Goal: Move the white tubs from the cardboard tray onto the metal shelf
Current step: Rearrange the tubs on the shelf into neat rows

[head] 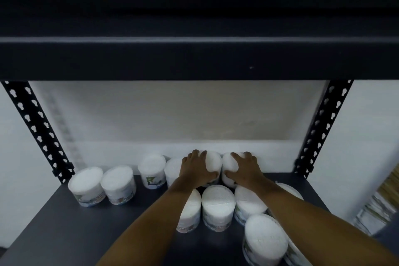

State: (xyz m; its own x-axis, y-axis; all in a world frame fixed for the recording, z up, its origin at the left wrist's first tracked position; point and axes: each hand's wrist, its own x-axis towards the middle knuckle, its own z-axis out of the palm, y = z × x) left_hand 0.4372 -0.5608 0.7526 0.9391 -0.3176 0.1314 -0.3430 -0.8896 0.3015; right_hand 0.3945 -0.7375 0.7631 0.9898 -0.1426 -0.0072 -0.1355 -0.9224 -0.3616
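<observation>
tubs: about eleven on shelf | left grip clasps one | right grip clasps one

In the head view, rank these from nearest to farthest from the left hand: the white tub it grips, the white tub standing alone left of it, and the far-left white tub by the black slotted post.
1. The white tub under the left hand, at the back: touching.
2. The lone white tub, just to the left.
3. The far-left white tub, by the black slotted post.
</observation>
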